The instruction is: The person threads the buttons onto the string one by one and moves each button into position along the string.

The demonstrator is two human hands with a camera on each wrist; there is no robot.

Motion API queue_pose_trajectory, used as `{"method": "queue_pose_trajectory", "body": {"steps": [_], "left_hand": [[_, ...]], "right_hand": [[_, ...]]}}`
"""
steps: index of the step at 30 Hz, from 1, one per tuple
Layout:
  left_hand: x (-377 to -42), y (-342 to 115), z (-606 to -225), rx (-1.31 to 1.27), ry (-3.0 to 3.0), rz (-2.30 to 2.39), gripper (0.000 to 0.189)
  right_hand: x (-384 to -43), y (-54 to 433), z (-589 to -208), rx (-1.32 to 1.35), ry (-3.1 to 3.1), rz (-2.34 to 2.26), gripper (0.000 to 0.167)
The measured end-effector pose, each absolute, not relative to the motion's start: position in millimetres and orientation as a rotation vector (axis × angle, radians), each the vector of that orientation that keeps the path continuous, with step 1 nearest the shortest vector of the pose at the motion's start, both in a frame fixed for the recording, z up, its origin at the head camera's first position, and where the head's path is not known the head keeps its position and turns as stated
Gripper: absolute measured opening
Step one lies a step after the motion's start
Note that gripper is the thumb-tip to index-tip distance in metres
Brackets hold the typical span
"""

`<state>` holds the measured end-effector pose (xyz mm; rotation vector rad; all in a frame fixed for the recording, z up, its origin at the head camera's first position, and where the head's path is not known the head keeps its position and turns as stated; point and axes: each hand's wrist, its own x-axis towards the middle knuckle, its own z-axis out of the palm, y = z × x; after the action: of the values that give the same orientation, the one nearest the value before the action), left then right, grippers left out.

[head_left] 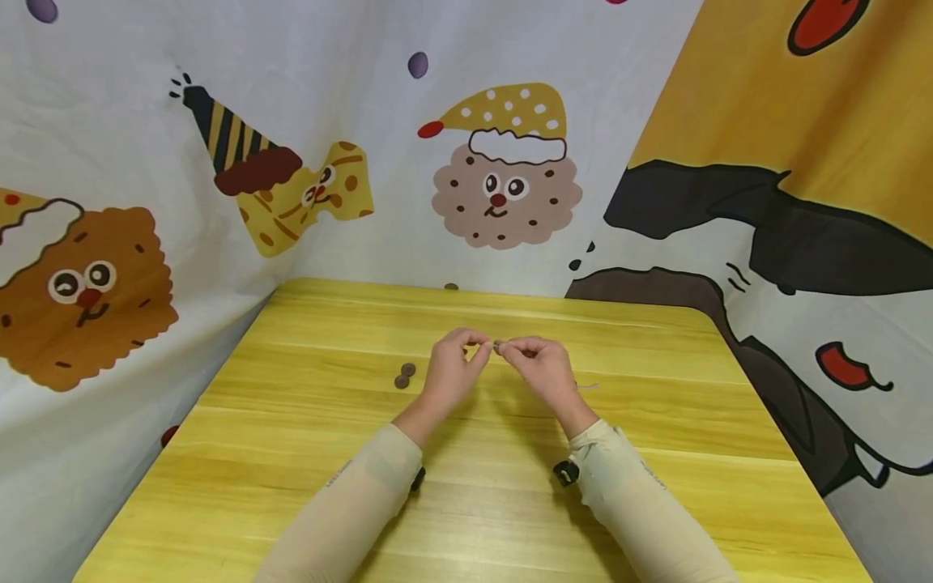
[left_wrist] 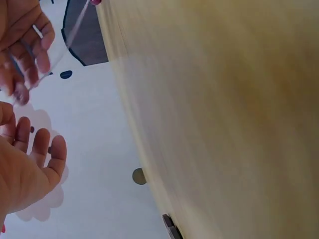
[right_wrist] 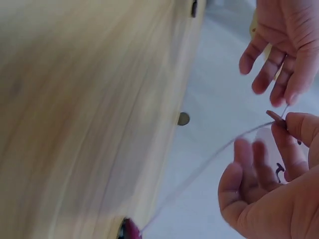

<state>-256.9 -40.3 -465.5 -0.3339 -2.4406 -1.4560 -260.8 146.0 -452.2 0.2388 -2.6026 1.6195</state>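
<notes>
My right hand (head_left: 543, 368) pinches a small flat brown disc, which looks like a button (right_wrist: 277, 119), between thumb and forefinger; its other fingers are loosely bent. Close by, my left hand (head_left: 448, 368) pinches a thin pale thread (right_wrist: 199, 169) near its end, beside the disc. From there the thread passes at the disc and slopes down to a dark red thing (right_wrist: 131, 230) at the table's edge, partly out of view. Whether it runs through a hole in the disc is too small to tell. Two more brown discs (head_left: 402, 381) lie touching on the table, left of my left hand.
The yellow wood-grain table (head_left: 291, 453) spreads under both forearms. Behind it and at the sides hangs a white cloth (head_left: 350, 73) printed with cartoon biscuits. A short stretch of thread shows on the table just right of my right wrist.
</notes>
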Motion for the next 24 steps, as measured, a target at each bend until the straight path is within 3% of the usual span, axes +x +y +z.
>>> {"method": "queue_pose_trajectory", "body": {"steps": [15,21,24], "left_hand": [[-255.7,-56.2,-464.5,-0.219,-2.455,-1.552,0.015],[-255.6,-62.5,-465.3,-0.161,-2.483,-1.532,0.015],[-256.4,-65.2,-465.9,-0.132,-2.481,-1.541,0.014]], "right_hand": [[-271.6,195.0,-469.8,0.187,-2.945,0.957,0.031],[-273.0,225.4,-471.2,0.132,-3.046,0.666,0.046],[-272.8,235.8,-471.2,0.091,-3.088,0.642,0.042]]}}
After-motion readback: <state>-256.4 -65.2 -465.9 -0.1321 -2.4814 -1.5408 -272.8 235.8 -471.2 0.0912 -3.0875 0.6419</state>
